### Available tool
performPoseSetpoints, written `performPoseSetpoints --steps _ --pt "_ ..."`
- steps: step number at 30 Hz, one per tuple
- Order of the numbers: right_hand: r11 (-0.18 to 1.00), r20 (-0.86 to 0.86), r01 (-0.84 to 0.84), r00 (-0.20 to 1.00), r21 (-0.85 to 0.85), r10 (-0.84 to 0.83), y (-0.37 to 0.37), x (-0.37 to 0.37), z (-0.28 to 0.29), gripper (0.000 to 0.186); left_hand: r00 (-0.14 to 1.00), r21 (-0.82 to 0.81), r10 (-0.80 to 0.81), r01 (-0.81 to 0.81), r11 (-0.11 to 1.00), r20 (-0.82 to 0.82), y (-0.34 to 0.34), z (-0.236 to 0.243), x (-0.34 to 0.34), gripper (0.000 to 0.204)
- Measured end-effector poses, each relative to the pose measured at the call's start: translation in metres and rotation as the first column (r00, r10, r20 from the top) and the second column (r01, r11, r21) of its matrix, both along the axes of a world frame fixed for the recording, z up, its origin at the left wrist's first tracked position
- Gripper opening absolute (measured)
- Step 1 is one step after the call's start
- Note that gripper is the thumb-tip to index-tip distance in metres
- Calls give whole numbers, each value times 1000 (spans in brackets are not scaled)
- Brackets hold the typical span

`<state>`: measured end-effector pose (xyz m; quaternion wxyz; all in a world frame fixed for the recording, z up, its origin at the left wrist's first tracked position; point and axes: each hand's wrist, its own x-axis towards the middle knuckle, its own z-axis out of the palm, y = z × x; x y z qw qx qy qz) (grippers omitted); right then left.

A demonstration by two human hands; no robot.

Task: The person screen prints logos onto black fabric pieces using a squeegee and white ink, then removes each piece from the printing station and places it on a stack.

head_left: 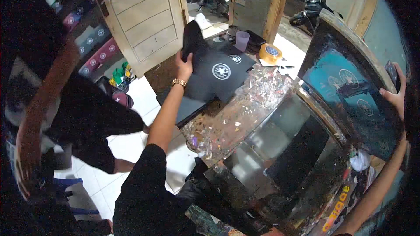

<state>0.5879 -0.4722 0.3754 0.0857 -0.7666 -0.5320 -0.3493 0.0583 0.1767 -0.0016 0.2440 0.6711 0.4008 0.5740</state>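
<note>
My left hand [184, 64], wearing a gold bracelet at the wrist, grips a floppy black piece [192, 37] above a pile of black sheets [232, 85] printed with white round star emblems. On the right, my right hand [393, 96] is closed on the edge of a raised screen-printing frame [354, 59] with teal mesh showing round star designs; a dark object [390, 72] by its fingers is too unclear to name. Below the frame, a dark rectangular piece [297, 148] lies on a glass printing bed [245, 164].
A paint-spattered table [236, 126] holds a tape roll [270, 53] and purple cup [242, 41]. A person [65, 118] in dark clothes is close on my left, beside printed pieces [98, 54]. An open door [140, 17] and parked motorbikes [313, 15] are beyond.
</note>
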Motion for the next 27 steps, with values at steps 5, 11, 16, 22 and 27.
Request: performPoseSetpoints --steps 5,11,16,22,27 --pt "992 -215 118 969 -38 -123 25 -76 13 108 690 18 394 -484 875 -607 -2 -13 1 96" --pt "991 -73 137 988 -7 -137 4 -107 19 99 352 92 -660 914 394 -664 -290 9 113 74" --pt "956 -146 275 946 -104 -288 61 -175 28 136 -81 -156 -638 986 62 -766 -379 -23 123 91" --pt "982 -194 170 964 -79 -182 51 -156 33 135 -57 -158 -533 977 147 -844 -392 -16 129 94" --pt "977 -172 175 966 -121 -195 55 -158 38 139 -59 -156 -518 977 146 -853 -391 -18 127 94"
